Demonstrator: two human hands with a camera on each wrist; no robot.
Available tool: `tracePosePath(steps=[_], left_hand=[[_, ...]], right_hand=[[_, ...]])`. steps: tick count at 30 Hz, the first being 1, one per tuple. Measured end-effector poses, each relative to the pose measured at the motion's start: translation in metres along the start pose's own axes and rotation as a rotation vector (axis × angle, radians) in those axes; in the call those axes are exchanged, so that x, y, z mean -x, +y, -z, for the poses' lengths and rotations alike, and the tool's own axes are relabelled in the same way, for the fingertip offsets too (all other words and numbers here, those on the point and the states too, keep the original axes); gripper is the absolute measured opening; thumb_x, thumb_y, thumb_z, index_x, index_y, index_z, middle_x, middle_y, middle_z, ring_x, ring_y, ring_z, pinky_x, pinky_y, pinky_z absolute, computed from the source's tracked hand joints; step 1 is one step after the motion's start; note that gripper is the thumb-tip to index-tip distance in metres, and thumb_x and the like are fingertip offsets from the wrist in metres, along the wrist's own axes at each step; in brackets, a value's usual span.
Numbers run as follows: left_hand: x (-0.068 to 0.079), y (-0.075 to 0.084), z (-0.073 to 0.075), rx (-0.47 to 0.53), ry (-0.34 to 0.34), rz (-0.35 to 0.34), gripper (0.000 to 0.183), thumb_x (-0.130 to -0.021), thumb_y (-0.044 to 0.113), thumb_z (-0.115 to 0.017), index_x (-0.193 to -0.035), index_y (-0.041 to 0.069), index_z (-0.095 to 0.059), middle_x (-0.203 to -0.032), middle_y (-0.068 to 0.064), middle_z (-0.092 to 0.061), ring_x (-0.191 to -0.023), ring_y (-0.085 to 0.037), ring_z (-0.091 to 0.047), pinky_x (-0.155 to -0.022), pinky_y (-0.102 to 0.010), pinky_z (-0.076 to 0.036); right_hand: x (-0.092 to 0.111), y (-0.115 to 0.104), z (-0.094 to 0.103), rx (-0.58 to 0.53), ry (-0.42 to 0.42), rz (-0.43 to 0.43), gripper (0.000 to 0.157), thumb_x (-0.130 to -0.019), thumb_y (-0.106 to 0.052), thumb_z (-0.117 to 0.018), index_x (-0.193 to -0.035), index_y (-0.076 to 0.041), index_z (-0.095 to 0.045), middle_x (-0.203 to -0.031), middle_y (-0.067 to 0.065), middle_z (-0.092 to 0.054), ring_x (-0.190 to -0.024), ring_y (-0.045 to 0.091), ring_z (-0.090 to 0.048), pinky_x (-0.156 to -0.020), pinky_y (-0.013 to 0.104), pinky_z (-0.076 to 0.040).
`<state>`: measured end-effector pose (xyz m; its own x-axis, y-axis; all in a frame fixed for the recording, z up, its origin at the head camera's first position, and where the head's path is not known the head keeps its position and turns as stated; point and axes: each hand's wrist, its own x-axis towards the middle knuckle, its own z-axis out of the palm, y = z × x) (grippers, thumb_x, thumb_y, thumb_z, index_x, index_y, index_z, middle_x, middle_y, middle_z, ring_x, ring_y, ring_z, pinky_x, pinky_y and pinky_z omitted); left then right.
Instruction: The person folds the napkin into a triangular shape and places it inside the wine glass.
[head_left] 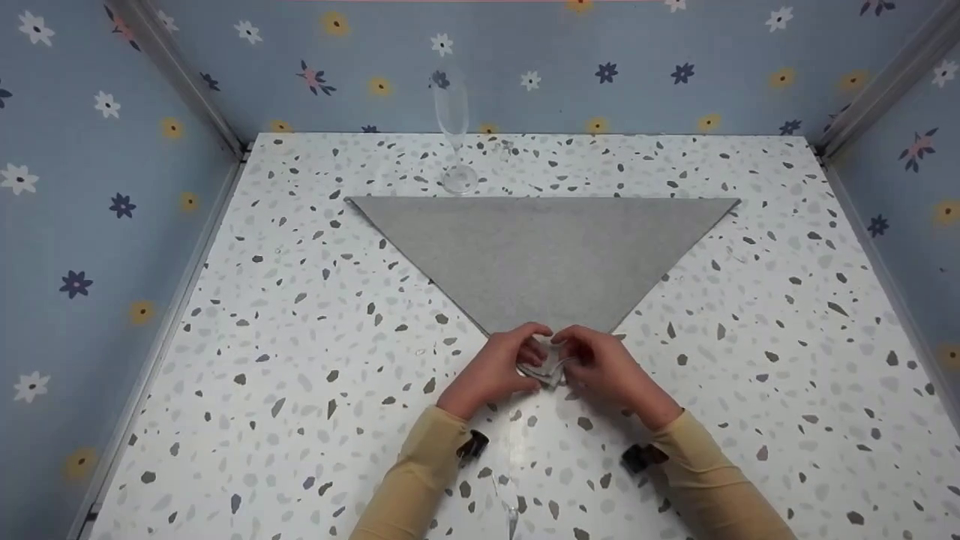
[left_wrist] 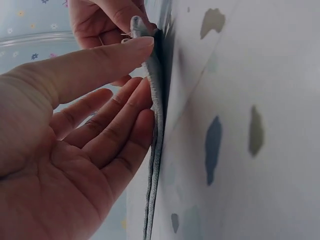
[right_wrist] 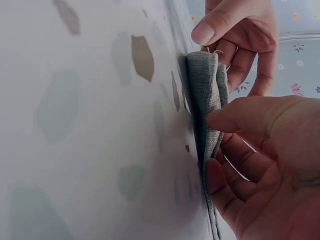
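Observation:
A grey cloth napkin (head_left: 547, 255) lies folded into a large triangle, its long straight edge at the back and its point toward the front. At that front point, the cloth is bent up in layers between both hands. My left hand (head_left: 502, 364) holds the left side of the corner, thumb at the edge and fingers on the upper face. Opposite it, my right hand (head_left: 604, 367) pinches the right side of the corner. A few loose white threads stick out from the cloth edge (right_wrist: 212, 95) in the right wrist view.
Behind the napkin's back edge a clear champagne flute (head_left: 452, 120) stands upright. The speckled white tabletop (head_left: 750, 375) is bounded by blue flowered panels (head_left: 525, 67) at the back and sides. Small black devices (head_left: 474, 446) sit at both wrists.

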<state>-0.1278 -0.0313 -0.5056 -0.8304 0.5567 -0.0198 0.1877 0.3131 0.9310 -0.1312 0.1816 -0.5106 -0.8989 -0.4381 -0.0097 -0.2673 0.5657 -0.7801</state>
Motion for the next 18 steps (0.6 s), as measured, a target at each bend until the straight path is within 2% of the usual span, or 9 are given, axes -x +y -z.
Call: tracePosePath(steps=[4, 10, 15, 18], left_hand=[[-0.0022, -0.0032, -0.0021, -0.008, 0.020, -0.011, 0.065, -0.071, -0.012, -0.075, -0.129, 0.007, -0.051, -0.106, -0.009, -0.065, -0.097, -0.019, -0.064, -0.084, -0.028, -0.051], [-0.0023, -0.0064, -0.0041, 0.026, 0.086, 0.006, 0.047, -0.083, -0.006, -0.068, -0.126, 0.005, -0.054, -0.101, -0.008, -0.066, -0.092, -0.016, -0.066, -0.081, -0.027, -0.052], [-0.0035, -0.0080, -0.0048, 0.049, 0.121, 0.026, 0.044, -0.084, -0.007, -0.068, -0.124, 0.004, -0.055, -0.098, -0.008, -0.067, -0.089, -0.014, -0.066, -0.079, -0.027, -0.053], [-0.0055, -0.0083, -0.0050, 0.064, 0.143, 0.038, 0.043, -0.082, -0.008, -0.069, -0.122, 0.003, -0.057, -0.095, -0.007, -0.067, -0.085, -0.014, -0.066, -0.076, -0.026, -0.053]], right_hand=[[0.0003, 0.0012, 0.0009, -0.047, -0.003, -0.011, 0.037, -0.079, 0.008, -0.064, -0.112, -0.010, -0.064, -0.087, -0.002, -0.063, -0.081, 0.013, -0.060, -0.072, 0.031, -0.050], [0.0034, 0.0029, 0.0031, -0.083, -0.025, -0.009, 0.035, -0.083, 0.003, -0.067, -0.116, -0.009, -0.062, -0.091, -0.002, -0.065, -0.086, 0.013, -0.062, -0.076, 0.034, -0.051], [0.0071, 0.0008, 0.0044, -0.125, -0.039, 0.012, 0.041, -0.081, -0.002, -0.074, -0.119, -0.006, -0.060, -0.096, 0.001, -0.066, -0.091, 0.016, -0.063, -0.080, 0.038, -0.052], [0.0081, -0.0007, 0.0039, -0.143, -0.024, 0.009, 0.039, -0.082, -0.001, -0.073, -0.118, -0.005, -0.060, -0.096, 0.002, -0.067, -0.092, 0.018, -0.064, -0.080, 0.038, -0.052]])
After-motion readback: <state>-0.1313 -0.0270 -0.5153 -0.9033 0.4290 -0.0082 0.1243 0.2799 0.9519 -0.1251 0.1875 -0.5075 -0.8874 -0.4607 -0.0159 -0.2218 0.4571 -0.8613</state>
